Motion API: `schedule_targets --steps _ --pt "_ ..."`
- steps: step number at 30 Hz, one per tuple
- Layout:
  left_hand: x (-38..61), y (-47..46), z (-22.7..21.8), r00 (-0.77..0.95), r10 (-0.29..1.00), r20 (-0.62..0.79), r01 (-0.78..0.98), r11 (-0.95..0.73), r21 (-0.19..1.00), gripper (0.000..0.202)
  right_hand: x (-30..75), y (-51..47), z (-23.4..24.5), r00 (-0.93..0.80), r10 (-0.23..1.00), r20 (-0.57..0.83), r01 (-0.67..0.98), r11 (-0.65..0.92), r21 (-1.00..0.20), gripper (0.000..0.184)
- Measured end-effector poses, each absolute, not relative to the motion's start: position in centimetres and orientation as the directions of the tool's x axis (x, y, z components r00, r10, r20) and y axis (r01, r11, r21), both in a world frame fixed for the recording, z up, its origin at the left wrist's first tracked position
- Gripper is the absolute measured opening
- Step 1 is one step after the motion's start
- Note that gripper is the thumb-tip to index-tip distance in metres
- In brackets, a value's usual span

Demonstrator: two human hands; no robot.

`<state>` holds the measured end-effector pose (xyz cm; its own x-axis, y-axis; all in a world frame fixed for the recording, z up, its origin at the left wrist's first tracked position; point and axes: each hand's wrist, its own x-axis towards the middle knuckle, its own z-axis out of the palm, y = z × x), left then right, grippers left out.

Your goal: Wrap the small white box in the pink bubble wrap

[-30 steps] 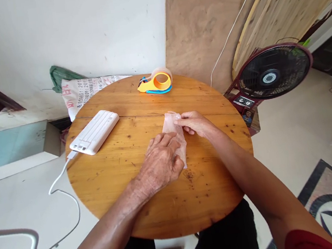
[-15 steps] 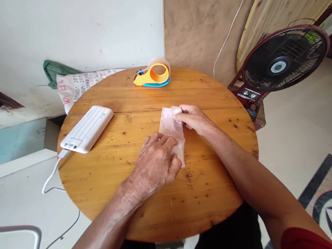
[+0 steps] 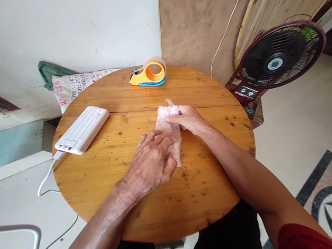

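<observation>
A crumpled, translucent strip that looks like bubble wrap (image 3: 165,118) lies on the round wooden table (image 3: 119,143), between my hands. Its upper right edge is pinched by my right hand (image 3: 188,118), thumb on top and the other fingers folded beneath. Across the lower left part of the wrap rests my left hand (image 3: 154,155), palm down, its fingers loosely bent and apart from the thumb. That hand touches the wrap and hides part of it. Whether anything is inside the wrap, I cannot tell. A thin clear flap sticks up at its far end.
A yellow and blue tape dispenser (image 3: 149,75) with a clear roll stands at the table's far edge. To the left lies a white power bank (image 3: 82,130) with a white cable (image 3: 45,176) plugged in. A dark fan (image 3: 280,59) stands at the right, beyond the table.
The wrap's far end now looks folded or rolled slightly, with a clear flap showing beyond it. My right thumb has shifted inward over the wrap. The whole view has drifted a little.
</observation>
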<state>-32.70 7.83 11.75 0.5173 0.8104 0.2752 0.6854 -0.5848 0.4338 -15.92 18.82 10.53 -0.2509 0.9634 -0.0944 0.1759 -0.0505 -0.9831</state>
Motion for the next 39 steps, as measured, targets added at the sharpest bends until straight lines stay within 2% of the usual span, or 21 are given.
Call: schedule_targets --steps 12,19,23,34,39 --pt "-32.7 7.8 11.9 0.51 0.82 0.26 0.679 -0.569 0.464 0.039 -15.8 19.1 9.0 -0.196 0.981 -0.004 0.134 0.023 -0.991 0.022" --pt "-32.8 8.2 11.3 0.471 0.836 0.28 0.712 -0.548 0.439 0.039 -15.6 19.2 9.2 -0.17 0.973 0.155 0.097 0.173 -0.98 0.024" --pt "-32.9 8.3 10.8 0.403 0.855 0.327 0.768 -0.51 0.387 0.038 -15.5 19.0 9.6 -0.208 0.957 0.203 0.114 0.23 -0.967 0.023" --pt "-32.9 8.3 10.2 0.327 0.894 0.307 0.797 -0.435 0.42 0.035 -15.7 15.4 14.8 -0.363 0.922 0.136 0.388 0.283 -0.877 0.023" --pt "-32.5 8.1 10.4 0.304 0.906 0.295 0.82 -0.407 0.403 0.031 -15.8 13.0 15.0 -0.358 0.923 0.144 0.404 0.292 -0.867 0.022"
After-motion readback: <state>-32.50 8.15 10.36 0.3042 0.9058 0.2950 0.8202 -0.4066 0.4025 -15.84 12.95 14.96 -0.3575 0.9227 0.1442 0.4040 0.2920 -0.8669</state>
